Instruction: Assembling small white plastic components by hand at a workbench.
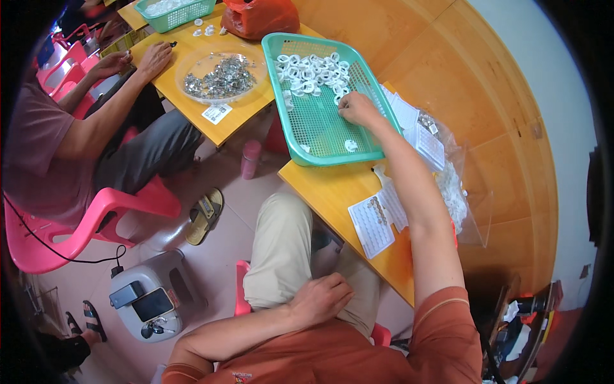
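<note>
My right hand (355, 107) reaches into a green plastic basket (288, 121) on the orange table (332, 192). Its fingers are curled at the edge of a heap of small white ring-shaped parts (311, 70); I cannot tell whether it pinches one. A single white part (350, 145) lies near the basket's front. My left hand (323, 297) rests on my thigh, fingers spread, holding nothing. A white gridded tray (371, 225) with several small parts in it lies on the table by my right forearm.
Clear bags of white parts (451, 192) and more gridded trays (425, 141) lie right of the basket. Another person sits at left on a pink chair (77, 237), hands by a clear dish of shiny metal bits (220, 77). A red bag (259, 16), a pink bottle (251, 159) and a stool holding phones (150, 301) are nearby.
</note>
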Demonstrator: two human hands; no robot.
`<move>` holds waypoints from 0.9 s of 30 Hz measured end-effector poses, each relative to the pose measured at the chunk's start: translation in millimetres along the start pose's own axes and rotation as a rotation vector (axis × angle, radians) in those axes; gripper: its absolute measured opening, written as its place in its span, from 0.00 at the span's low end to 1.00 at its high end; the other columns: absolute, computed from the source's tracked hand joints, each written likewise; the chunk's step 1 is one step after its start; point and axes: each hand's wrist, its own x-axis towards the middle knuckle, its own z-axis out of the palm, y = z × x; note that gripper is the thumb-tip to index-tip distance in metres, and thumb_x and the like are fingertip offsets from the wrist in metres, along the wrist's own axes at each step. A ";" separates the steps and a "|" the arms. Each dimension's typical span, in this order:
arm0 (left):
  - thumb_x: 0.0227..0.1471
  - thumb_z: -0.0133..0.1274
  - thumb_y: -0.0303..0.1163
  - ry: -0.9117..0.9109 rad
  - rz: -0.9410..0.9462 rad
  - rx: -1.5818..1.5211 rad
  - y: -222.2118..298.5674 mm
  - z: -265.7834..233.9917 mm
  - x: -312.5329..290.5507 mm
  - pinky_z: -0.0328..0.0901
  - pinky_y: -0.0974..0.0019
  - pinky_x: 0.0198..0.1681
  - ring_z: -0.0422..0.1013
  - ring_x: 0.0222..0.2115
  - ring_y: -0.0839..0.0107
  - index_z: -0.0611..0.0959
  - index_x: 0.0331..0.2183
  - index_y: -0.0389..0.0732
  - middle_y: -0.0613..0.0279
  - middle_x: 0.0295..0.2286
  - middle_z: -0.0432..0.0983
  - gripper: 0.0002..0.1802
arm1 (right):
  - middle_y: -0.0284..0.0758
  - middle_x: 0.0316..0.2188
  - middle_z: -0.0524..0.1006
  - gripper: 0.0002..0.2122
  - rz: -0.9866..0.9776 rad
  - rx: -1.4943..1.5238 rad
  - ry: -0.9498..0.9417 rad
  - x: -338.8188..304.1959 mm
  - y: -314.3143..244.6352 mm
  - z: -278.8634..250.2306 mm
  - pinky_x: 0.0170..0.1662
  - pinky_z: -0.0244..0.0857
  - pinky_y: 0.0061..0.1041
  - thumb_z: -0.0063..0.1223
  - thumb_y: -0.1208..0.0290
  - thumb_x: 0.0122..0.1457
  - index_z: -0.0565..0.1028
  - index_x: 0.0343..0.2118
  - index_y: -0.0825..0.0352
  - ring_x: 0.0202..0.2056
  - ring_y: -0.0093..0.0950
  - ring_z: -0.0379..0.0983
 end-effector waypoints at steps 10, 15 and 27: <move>0.51 0.56 0.31 0.016 0.018 -0.010 2.3 0.7 0.2 0.70 0.58 0.29 0.72 0.29 0.56 0.79 0.30 0.40 0.57 0.29 0.71 0.05 | 0.36 0.22 0.77 0.17 0.045 -0.026 -0.525 -62.7 -20.5 -27.2 0.27 0.68 0.27 0.68 0.63 0.42 0.77 0.29 0.70 0.25 0.27 0.74; 0.51 0.56 0.30 0.002 -0.048 -0.003 1.7 1.0 0.2 0.68 0.57 0.31 0.72 0.31 0.54 0.79 0.31 0.40 0.56 0.29 0.72 0.05 | 0.36 0.22 0.77 0.16 -0.098 -0.001 -0.375 -73.7 -17.6 -27.5 0.29 0.68 0.27 0.68 0.66 0.40 0.77 0.30 0.72 0.25 0.27 0.74; 0.48 0.60 0.26 0.267 -0.129 -0.119 4.0 1.1 2.4 0.67 0.68 0.25 0.73 0.22 0.65 0.82 0.31 0.36 0.56 0.26 0.75 0.06 | 0.33 0.27 0.78 0.13 0.012 0.864 0.165 -190.5 -58.0 -89.3 0.31 0.69 0.18 0.65 0.75 0.49 0.76 0.36 0.75 0.26 0.20 0.74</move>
